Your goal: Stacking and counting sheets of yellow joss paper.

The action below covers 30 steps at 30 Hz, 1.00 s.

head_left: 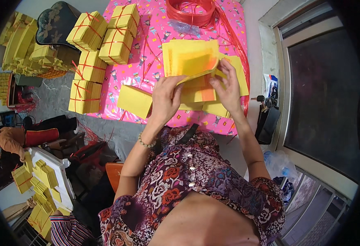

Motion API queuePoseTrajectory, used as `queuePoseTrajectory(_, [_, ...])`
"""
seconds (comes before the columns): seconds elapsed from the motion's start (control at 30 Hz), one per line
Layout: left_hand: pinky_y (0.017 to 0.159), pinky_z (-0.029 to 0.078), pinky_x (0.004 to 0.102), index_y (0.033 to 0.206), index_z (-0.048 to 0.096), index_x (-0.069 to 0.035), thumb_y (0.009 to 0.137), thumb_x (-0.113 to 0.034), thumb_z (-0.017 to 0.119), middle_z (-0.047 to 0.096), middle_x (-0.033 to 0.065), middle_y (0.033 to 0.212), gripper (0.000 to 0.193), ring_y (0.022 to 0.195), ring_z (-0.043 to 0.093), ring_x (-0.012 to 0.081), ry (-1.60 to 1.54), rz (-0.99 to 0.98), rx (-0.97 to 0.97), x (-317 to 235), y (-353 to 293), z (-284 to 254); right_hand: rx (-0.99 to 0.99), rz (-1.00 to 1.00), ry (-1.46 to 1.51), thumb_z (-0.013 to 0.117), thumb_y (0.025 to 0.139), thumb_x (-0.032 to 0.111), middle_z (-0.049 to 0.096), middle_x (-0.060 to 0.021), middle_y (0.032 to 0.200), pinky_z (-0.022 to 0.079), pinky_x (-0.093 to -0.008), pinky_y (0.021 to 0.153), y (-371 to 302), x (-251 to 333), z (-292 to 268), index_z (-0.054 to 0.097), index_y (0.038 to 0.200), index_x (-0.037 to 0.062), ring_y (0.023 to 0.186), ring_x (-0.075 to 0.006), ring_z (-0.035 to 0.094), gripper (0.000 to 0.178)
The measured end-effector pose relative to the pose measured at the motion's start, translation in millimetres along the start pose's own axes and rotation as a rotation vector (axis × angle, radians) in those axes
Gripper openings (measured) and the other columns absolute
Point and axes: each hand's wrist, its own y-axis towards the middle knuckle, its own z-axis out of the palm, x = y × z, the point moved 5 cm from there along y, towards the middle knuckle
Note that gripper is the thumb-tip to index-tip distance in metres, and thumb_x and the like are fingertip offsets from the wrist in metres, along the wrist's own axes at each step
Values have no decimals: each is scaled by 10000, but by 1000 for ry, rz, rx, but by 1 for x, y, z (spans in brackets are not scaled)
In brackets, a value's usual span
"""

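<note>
Left hand [166, 98] and right hand [228, 85] grip yellow sheets [194, 59], untied, nearside of red coil [200, 19] on pink surface [156, 14]. Bundles [116, 44] left of coil: tied, apparently finished. Loose stack [134, 101] near-left of coil: untied.

On my feed, the pink tabletop [147, 69] is brightly lit, its glossy cover catching pale glints left of centre, and the yellow sheets [188, 59] read vividly. I find the lower left dimmer and softer. The pale window frame [319, 170] at right bends with the fisheye; black vignetting rounds the corners.
</note>
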Motion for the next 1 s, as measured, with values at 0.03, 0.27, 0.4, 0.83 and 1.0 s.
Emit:
queuePoseTrajectory(0.03, [746,438,378,1068,641,-56,825,-7,611,639,89,890,250,826,567,274,-1,6,-1,0,-1,-1,63,53,172,808,765,219,443,-131,1349,421,-415,1021,3,-8,5,344,1383,25,1252,-259,459,797])
queuePoseTrajectory(0.27, [819,457,232,1257,532,20,1000,-168,514,625,12,1044,319,941,545,63,-881,-244,242,7,-11,10,289,-28,431,878,678,263,365,-114,1411,357,-404,1078,4,-3,22,229,1434,41,1308,-229,398,1021])
queuePoseTrajectory(0.4, [795,455,233,1191,560,16,987,-154,535,627,12,977,267,898,546,62,-927,-308,224,8,-12,17,377,39,416,866,690,218,502,-119,1305,419,-374,1017,-6,1,25,360,1378,11,1227,-212,490,878])
queuePoseTrajectory(0.83, [815,487,292,1272,427,-15,858,-110,696,586,96,1078,503,981,578,154,-723,-340,75,8,0,13,293,204,404,758,806,203,643,-120,1111,517,-323,849,-7,23,29,531,1222,-31,997,-178,632,528])
queuePoseTrajectory(1.0, [865,473,269,1248,466,11,953,-113,569,601,81,1132,336,1027,571,113,-943,-562,221,11,5,19,242,398,460,720,847,195,650,-124,1098,521,-303,831,-4,16,30,540,1216,-35,963,-165,643,471])
